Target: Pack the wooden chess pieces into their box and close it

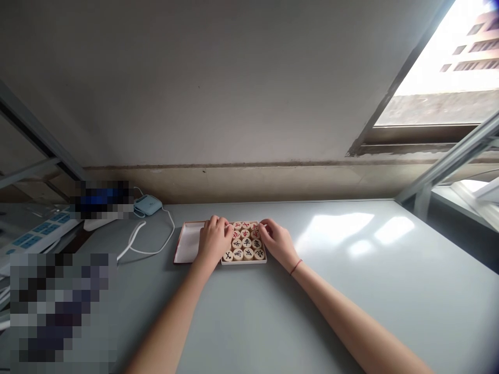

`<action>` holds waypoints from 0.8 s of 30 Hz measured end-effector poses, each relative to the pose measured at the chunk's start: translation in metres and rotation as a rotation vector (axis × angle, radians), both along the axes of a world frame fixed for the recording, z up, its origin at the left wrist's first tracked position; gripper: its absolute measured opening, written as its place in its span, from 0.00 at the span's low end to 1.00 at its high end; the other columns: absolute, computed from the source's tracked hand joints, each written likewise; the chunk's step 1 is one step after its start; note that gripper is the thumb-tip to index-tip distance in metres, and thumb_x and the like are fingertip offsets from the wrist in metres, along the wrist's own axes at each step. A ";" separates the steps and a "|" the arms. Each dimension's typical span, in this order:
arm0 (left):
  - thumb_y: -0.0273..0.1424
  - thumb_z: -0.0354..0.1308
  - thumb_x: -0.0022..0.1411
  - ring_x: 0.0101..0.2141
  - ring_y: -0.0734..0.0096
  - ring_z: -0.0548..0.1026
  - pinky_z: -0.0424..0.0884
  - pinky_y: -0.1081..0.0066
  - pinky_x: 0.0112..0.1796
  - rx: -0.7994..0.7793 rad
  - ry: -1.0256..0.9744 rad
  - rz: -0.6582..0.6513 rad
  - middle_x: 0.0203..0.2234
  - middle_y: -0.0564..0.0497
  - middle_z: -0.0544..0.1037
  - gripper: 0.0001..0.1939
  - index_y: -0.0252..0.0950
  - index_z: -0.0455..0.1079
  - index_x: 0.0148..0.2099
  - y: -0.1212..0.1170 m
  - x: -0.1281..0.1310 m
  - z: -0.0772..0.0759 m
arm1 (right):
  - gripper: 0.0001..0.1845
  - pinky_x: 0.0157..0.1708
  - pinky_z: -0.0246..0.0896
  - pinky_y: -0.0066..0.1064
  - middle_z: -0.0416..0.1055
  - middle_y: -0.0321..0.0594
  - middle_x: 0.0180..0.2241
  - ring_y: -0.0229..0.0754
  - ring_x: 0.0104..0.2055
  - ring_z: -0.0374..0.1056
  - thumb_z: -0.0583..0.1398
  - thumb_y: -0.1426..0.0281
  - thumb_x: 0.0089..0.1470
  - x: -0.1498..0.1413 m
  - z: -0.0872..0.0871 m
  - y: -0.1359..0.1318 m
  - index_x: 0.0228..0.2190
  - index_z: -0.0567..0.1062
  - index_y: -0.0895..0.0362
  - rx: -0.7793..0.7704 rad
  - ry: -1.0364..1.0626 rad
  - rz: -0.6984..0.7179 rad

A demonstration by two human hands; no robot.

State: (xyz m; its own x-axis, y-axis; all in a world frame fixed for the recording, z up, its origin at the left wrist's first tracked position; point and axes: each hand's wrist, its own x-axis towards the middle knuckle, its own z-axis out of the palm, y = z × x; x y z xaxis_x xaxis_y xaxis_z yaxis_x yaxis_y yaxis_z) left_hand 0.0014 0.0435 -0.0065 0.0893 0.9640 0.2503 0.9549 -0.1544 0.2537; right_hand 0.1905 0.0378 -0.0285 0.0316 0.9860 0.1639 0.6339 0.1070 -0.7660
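Note:
A shallow white box lies on the grey table, filled with rows of round wooden Chinese chess pieces. Some pieces bear red characters and others black. Against its left side lies an open red-edged lid with a white inside. My left hand reaches over the lid's right part, fingers curled onto the box's left side and hiding part of it. At the opposite edge, my right hand has its fingers bent and closed on the upper right side of the box. A thin red string circles my right wrist.
Left of the lid are a white cable, a light blue device and a power strip with blue sockets. Blurred-out patches cover things at the far left. A wall rises behind the table; metal frames stand at both sides.

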 end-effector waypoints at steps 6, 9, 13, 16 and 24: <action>0.31 0.48 0.64 0.38 0.63 0.72 0.65 0.64 0.42 0.065 -0.095 -0.068 0.33 0.49 0.76 0.08 0.38 0.68 0.37 -0.004 0.004 0.008 | 0.15 0.36 0.61 0.34 0.72 0.42 0.31 0.44 0.34 0.66 0.50 0.61 0.58 -0.001 -0.001 0.000 0.37 0.71 0.55 0.263 -0.058 -0.014; 0.33 0.50 0.63 0.35 0.67 0.74 0.68 0.68 0.41 0.082 -0.381 -0.159 0.34 0.49 0.76 0.06 0.38 0.66 0.39 -0.010 0.014 0.020 | 0.16 0.43 0.62 0.38 0.72 0.47 0.40 0.46 0.42 0.66 0.55 0.63 0.56 -0.005 0.004 -0.006 0.45 0.68 0.56 0.514 -0.083 0.109; 0.38 0.53 0.60 0.32 0.70 0.75 0.70 0.72 0.34 -0.127 -0.714 -0.219 0.29 0.53 0.76 0.08 0.39 0.65 0.39 -0.015 0.029 0.036 | 0.14 0.41 0.63 0.36 0.72 0.45 0.41 0.44 0.41 0.67 0.55 0.68 0.58 -0.010 0.009 -0.013 0.46 0.66 0.54 0.647 -0.088 0.226; 0.41 0.52 0.62 0.33 0.70 0.76 0.71 0.72 0.34 -0.215 -0.709 -0.268 0.32 0.52 0.77 0.12 0.39 0.66 0.43 -0.008 0.026 0.040 | 0.10 0.40 0.62 0.34 0.74 0.42 0.37 0.42 0.38 0.68 0.54 0.68 0.59 -0.007 0.008 -0.008 0.43 0.68 0.54 0.610 -0.058 0.179; 0.31 0.45 0.63 0.38 0.62 0.72 0.68 0.66 0.42 0.039 -0.079 -0.079 0.33 0.47 0.74 0.15 0.38 0.73 0.35 0.013 -0.024 0.014 | 0.11 0.40 0.55 0.39 0.73 0.44 0.39 0.51 0.44 0.62 0.55 0.62 0.53 0.035 -0.018 0.029 0.35 0.72 0.54 0.251 -0.212 -0.282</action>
